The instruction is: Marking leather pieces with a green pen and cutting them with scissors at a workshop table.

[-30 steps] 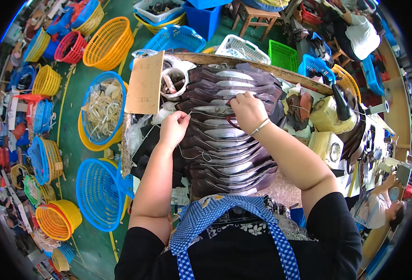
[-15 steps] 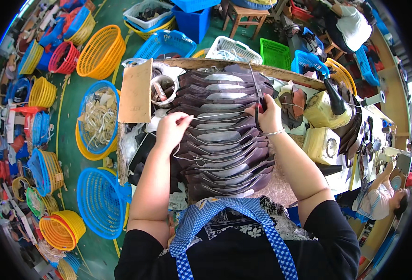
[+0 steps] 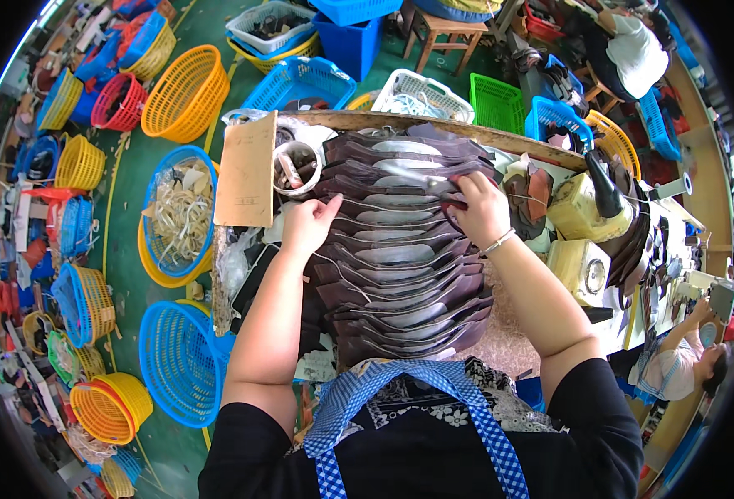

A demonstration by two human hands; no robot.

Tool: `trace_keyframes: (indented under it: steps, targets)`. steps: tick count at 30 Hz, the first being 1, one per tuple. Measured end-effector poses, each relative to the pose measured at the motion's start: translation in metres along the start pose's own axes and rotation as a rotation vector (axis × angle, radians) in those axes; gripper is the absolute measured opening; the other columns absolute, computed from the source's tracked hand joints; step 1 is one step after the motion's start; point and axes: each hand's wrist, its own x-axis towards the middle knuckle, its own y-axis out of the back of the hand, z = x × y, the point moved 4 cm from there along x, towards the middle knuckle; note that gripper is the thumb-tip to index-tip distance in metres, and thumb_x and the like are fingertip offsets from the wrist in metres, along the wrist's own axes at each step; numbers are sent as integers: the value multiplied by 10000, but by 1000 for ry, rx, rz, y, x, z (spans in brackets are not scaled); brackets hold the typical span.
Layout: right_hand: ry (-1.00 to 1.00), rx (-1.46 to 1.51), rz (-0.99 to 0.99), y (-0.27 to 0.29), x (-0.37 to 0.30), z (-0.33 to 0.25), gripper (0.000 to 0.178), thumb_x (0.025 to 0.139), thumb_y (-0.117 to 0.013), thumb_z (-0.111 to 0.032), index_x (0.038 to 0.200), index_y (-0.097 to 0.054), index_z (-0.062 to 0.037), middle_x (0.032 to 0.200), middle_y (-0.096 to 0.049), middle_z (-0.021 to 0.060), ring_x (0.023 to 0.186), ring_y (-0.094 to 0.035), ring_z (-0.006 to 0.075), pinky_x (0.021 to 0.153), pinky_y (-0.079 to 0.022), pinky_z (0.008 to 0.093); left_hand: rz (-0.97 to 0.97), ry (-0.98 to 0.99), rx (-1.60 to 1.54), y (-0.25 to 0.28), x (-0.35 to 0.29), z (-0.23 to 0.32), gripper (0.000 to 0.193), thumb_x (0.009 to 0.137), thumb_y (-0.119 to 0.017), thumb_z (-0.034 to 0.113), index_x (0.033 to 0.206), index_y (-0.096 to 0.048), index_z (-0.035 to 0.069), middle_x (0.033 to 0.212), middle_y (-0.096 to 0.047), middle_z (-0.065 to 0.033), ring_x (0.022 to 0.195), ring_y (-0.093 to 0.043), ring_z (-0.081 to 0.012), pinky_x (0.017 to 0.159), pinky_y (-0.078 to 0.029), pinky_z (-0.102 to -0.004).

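Note:
A row of dark brown, pale-centred shoe pieces [image 3: 400,237] lies overlapping on the worktable before me. My left hand [image 3: 307,226] is closed at the row's left edge, thumb and forefinger pinching a thin white cord [image 3: 342,264] whose loose tail droops over the pieces. At the right edge, my right hand [image 3: 481,209] is closed around scissors [image 3: 452,218], largely hidden by the fingers. A blurred bright streak left of that hand looks like their blades. Its fingertips are close to the upper pieces.
A white tub [image 3: 297,166] of small tools and a cardboard sheet [image 3: 245,170] stand at the table's far left. Yellowish machine blocks [image 3: 579,270] sit to the right. Blue baskets [image 3: 182,362] line the left floor. A co-worker [image 3: 674,366] sits at far right.
The scissors, upright beyond my right hand before, have swung down toward the left and blurred. The cord's tail has shifted. Both hands stay near the same places.

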Motion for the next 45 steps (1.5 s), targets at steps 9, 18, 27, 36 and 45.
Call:
trace_keyframes:
  steps: [9,18,27,36,45]
  targets:
    - [452,-207,-33,-34,42,-65,147,673,-561,-138,806,-556,-74,858,-512,55,882,-464,224,727,-407,320,-166,110,-471,-7,-9,-9,198,893,-536,217,793,-596,56,607,-499,34,500,-393,-43,459,-302,-199]
    - [-257,761,-298,-33,28,-37,266,678,-765,-201,794,-592,-34,755,-652,87,665,-611,175,661,-485,288,-76,-242,-520,-8,-37,65,128,848,-584,118,883,-626,1,632,-598,-33,570,-537,-80,552,-430,-229]
    - [-602,608,84,-24,-2,54,353,639,-782,-146,868,-565,12,711,-617,72,648,-564,153,636,-466,280,-114,-249,-293,1,-10,47,201,809,-640,231,801,-643,30,641,-612,-102,540,-563,-188,526,-427,-302]
    - [-557,-38,-93,-26,19,27,347,695,-707,-249,981,-569,-109,772,-644,77,751,-625,270,666,-485,371,220,-294,353,-5,22,49,310,751,-671,351,681,-609,55,686,-609,-109,630,-596,-301,569,-468,-393]
    - [156,-147,-9,-3,37,-5,232,633,-613,-90,862,-586,-69,874,-542,70,865,-519,253,753,-436,359,54,-190,-112,10,17,26,377,878,-540,327,684,-608,11,611,-614,-135,563,-600,-304,555,-460,-362]
